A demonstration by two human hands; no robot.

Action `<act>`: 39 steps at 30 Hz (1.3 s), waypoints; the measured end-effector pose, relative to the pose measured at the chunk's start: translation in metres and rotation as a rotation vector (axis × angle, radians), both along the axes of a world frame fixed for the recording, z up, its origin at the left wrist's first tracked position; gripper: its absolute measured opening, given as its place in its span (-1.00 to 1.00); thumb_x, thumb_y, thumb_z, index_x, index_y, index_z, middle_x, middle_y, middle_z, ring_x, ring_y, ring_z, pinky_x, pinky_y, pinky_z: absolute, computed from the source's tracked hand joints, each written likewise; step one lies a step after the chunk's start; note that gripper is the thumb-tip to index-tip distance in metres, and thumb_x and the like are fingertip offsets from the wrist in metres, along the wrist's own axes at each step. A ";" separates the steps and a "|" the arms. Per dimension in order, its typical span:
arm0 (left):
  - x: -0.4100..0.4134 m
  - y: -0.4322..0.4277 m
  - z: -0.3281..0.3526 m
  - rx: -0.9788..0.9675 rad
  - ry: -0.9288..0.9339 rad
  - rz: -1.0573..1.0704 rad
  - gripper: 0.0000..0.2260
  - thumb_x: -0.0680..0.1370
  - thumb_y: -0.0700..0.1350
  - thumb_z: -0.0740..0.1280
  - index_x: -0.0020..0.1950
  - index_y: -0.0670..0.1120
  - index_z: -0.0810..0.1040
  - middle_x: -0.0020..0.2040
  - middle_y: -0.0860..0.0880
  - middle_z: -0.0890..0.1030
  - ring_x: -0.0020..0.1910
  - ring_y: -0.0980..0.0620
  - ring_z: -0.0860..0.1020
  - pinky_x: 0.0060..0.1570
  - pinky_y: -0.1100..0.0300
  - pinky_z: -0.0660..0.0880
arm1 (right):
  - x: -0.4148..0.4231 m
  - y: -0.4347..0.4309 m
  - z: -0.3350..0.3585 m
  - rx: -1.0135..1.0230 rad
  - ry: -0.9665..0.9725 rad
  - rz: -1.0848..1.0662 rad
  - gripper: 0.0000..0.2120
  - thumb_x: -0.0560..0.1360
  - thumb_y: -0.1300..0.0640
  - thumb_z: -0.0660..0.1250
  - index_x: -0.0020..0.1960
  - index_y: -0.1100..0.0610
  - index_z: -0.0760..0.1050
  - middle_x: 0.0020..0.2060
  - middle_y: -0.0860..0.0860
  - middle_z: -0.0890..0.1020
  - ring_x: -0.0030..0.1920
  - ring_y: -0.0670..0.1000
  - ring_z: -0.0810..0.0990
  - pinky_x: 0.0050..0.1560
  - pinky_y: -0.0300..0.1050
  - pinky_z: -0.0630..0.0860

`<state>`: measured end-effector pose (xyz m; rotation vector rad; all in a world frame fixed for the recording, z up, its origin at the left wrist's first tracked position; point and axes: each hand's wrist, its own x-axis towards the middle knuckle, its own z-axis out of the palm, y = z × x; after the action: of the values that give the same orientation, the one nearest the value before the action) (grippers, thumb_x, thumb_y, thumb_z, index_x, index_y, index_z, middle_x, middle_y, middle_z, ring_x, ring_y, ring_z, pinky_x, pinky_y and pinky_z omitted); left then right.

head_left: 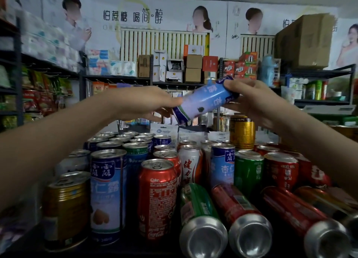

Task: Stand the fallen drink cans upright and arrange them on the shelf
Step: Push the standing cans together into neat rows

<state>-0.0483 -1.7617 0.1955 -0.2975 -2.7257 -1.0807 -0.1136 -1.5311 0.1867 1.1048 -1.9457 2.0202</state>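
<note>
Fingers of the right hand curled round the upper end of a pale blue can while the left hand gripped its lower end, holding it tilted in mid-air above the shelf. Most of the job looked done, with upright cans standing in rows. A green can and several red cans lay on their sides at the front right.

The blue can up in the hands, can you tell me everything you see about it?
The blue can is tall and slim, metal by its look, light blue with dark blue bands at both ends and Chinese writing along its side. It is tilted almost sideways in the air, above the standing cans. The left hand pinches its lower end and the right hand grips its upper end. It looks a bit blurred.
</note>
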 end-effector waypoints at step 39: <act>0.007 -0.025 -0.041 -0.775 -0.155 -0.127 -0.44 0.51 0.25 0.18 0.42 0.00 0.33 0.39 0.01 0.35 0.32 0.02 0.33 0.37 -0.01 0.27 | 0.036 -0.060 -0.012 0.726 0.244 -0.451 -0.56 0.38 0.12 0.49 0.21 0.15 0.48 0.05 0.08 0.54 0.00 0.03 0.57 -0.05 -0.15 0.54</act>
<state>-0.0417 -1.7869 0.1545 -0.5114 -3.1816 -0.0083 -0.0773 -1.5906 0.1744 0.8363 -2.5516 0.9209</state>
